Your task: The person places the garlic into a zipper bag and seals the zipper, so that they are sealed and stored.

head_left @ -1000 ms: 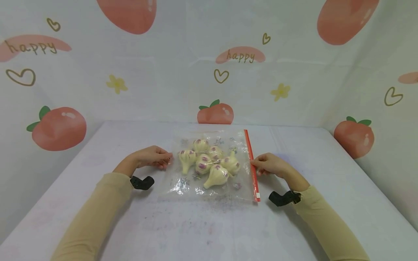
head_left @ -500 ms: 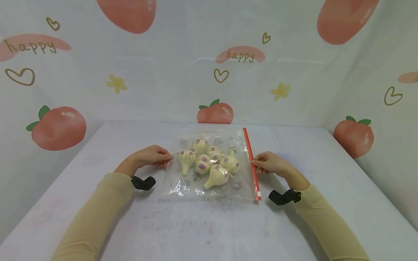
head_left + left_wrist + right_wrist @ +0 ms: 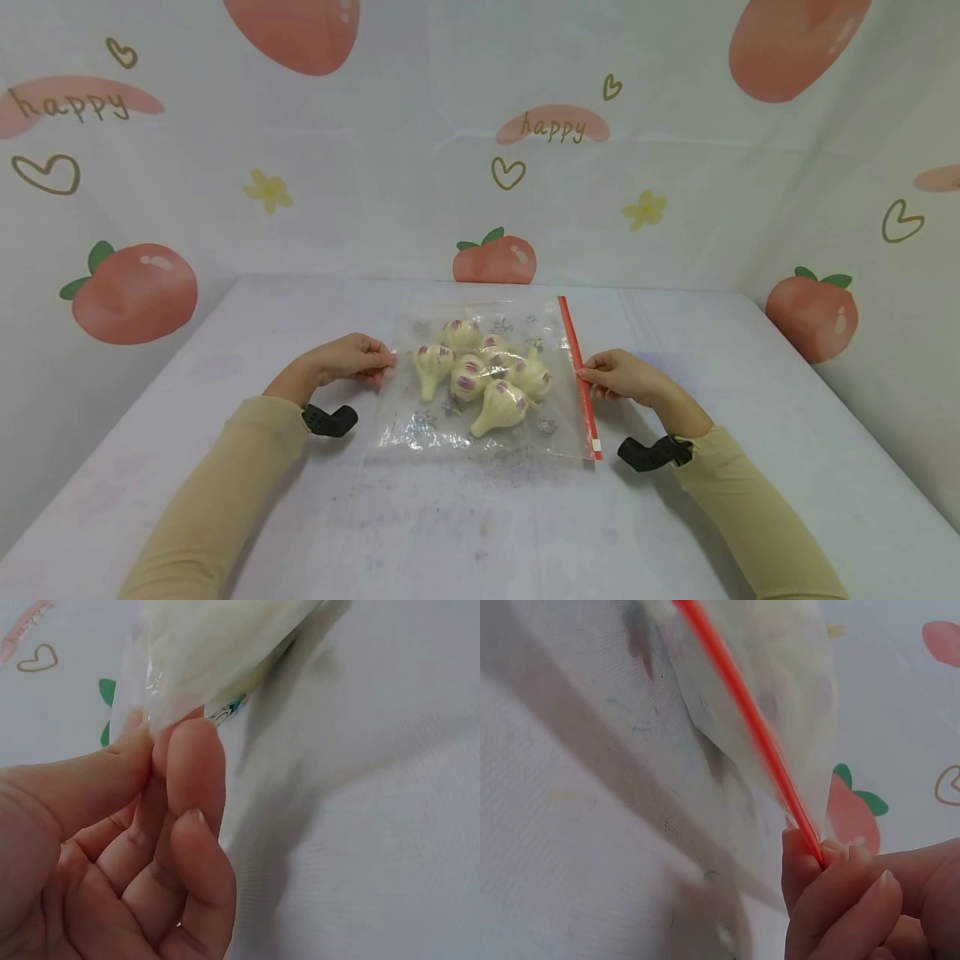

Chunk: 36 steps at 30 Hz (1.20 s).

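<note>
A clear plastic zip bag (image 3: pixel 405 425) with a red strip (image 3: pixel 572 337) along its right edge lies in the middle of the head view. Several garlic bulbs (image 3: pixel 501 406), cream with purple streaks, are inside it. My left hand (image 3: pixel 351 360) pinches the bag's left edge between thumb and fingers; the left wrist view shows the film held by the thumb (image 3: pixel 97 780). At the other side my right hand (image 3: pixel 624 375) pinches the red strip near its middle. In the right wrist view the strip (image 3: pixel 742 705) runs down into the fingertips (image 3: pixel 832 859).
The bag is over a white table (image 3: pixel 420 533) with faint stains. A backdrop (image 3: pixel 420 167) printed with peaches, hearts and "happy" stands behind and at both sides. A black wrist mount (image 3: pixel 330 421) sits at the left cuff, another black mount (image 3: pixel 651 454) at the right.
Both hands keep their pinch on the zip bag and have hardly moved. The bag's red strip and the garlic bulbs shift very slightly to the right.
</note>
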Each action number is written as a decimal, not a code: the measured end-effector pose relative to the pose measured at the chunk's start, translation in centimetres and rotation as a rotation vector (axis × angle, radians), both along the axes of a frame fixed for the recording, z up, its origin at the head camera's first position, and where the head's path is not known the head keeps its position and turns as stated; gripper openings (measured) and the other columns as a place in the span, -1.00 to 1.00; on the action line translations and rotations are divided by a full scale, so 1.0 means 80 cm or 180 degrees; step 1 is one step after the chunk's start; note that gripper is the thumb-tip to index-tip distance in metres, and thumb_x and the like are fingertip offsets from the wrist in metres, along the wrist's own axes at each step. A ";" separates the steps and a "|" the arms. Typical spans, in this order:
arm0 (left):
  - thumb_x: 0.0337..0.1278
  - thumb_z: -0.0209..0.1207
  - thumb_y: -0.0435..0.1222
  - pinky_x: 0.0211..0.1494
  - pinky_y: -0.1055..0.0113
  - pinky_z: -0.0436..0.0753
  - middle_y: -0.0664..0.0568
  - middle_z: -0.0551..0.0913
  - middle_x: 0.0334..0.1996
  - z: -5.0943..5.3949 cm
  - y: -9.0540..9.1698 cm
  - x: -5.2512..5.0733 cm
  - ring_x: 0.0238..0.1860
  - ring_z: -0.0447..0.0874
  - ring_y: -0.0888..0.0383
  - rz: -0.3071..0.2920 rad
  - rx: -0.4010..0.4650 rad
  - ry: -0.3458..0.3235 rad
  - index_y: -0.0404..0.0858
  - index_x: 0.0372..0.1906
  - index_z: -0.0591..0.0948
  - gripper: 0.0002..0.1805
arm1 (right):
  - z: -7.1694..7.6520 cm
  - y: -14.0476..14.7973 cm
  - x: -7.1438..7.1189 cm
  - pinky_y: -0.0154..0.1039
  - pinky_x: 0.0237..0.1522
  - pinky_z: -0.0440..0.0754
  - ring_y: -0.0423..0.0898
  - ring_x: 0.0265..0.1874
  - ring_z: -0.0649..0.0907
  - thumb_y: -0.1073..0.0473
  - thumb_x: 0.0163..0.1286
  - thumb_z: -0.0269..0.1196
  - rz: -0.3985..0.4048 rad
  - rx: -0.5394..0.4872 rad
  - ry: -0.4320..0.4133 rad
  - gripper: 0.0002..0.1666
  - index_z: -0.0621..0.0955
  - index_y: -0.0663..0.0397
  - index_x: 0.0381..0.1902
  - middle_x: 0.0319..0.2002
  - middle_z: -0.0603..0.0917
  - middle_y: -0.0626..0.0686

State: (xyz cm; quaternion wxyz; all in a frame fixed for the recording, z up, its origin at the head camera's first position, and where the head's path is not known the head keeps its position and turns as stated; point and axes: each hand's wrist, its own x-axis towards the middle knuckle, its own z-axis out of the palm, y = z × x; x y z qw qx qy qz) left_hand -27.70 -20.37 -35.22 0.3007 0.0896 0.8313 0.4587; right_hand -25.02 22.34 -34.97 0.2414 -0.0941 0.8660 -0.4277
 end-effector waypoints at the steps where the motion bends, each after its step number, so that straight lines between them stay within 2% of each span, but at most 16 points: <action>1: 0.34 0.02 -0.18 -0.31 0.49 0.54 0.19 0.56 -0.57 0.001 -0.001 0.000 -0.49 0.50 0.34 -0.0007 0.0004 -0.0002 -0.34 -0.23 0.56 -0.73 | 0.000 0.000 0.000 -0.40 -0.56 0.40 -0.28 -0.65 0.41 0.11 0.42 0.09 -0.0005 0.0000 -0.0005 -0.69 0.52 0.33 -0.27 -0.64 0.48 -0.13; 7: 0.35 0.00 -0.18 -0.25 0.45 0.55 0.17 0.56 -0.49 0.006 -0.003 0.000 -0.43 0.54 0.31 -0.0051 0.0017 -0.0058 -0.38 -0.17 0.57 -0.69 | -0.002 -0.002 0.000 -0.41 -0.55 0.41 -0.28 -0.64 0.42 0.12 0.42 0.09 -0.0026 0.0005 -0.0042 -0.70 0.51 0.33 -0.25 -0.64 0.49 -0.14; 13: 0.32 0.03 -0.18 -0.32 0.50 0.51 0.21 0.55 -0.48 0.008 0.000 0.003 -0.50 0.47 0.38 0.0182 0.0045 -0.0101 -0.36 -0.16 0.58 -0.70 | -0.007 0.000 -0.003 -0.41 -0.54 0.42 -0.28 -0.64 0.44 0.12 0.41 0.10 -0.0024 0.0003 -0.0033 -0.71 0.53 0.29 -0.31 -0.64 0.50 -0.14; 16: 0.33 0.02 -0.20 -0.37 0.54 0.48 0.23 0.53 -0.53 0.010 0.002 0.005 -0.55 0.42 0.41 0.0280 0.0058 -0.0149 -0.41 -0.09 0.55 -0.68 | -0.007 0.000 -0.003 -0.41 -0.54 0.42 -0.28 -0.63 0.45 0.11 0.41 0.10 -0.0023 -0.0008 -0.0024 -0.72 0.53 0.27 -0.32 -0.64 0.51 -0.15; 21: 0.35 -0.03 -0.27 -0.33 0.57 0.57 0.20 0.60 -0.54 0.010 0.005 0.006 -0.51 0.58 0.43 0.0342 0.0241 -0.0363 -0.52 0.09 0.40 -0.61 | -0.006 -0.001 -0.002 -0.41 -0.54 0.42 -0.29 -0.63 0.45 0.10 0.41 0.10 -0.0014 -0.0023 -0.0023 -0.71 0.53 0.27 -0.31 -0.63 0.52 -0.16; 24: 0.37 -0.06 -0.28 -0.30 0.57 0.60 0.17 0.62 -0.53 0.010 0.005 0.007 -0.48 0.63 0.41 0.0349 0.0327 -0.0454 -0.53 0.13 0.34 -0.59 | -0.004 -0.001 -0.002 -0.42 -0.54 0.42 -0.30 -0.63 0.45 0.10 0.40 0.11 -0.0011 -0.0029 -0.0028 -0.70 0.53 0.28 -0.30 -0.63 0.52 -0.16; 30: 0.38 -0.07 -0.27 -0.30 0.56 0.60 0.16 0.59 -0.53 0.007 0.004 0.008 -0.46 0.64 0.41 0.0332 0.0306 -0.0423 -0.52 0.15 0.33 -0.57 | -0.002 -0.002 -0.001 -0.42 -0.55 0.41 -0.29 -0.63 0.45 0.10 0.41 0.10 -0.0019 -0.0010 -0.0024 -0.69 0.53 0.32 -0.27 -0.63 0.51 -0.16; 36: 0.38 -0.07 -0.25 -0.30 0.56 0.60 0.16 0.57 -0.53 0.004 0.005 0.007 -0.47 0.64 0.40 0.0348 0.0282 -0.0373 -0.49 0.09 0.36 -0.62 | -0.001 -0.001 0.000 -0.41 -0.53 0.42 -0.28 -0.62 0.45 0.11 0.41 0.10 -0.0057 0.0025 -0.0027 -0.69 0.53 0.34 -0.23 -0.61 0.51 -0.13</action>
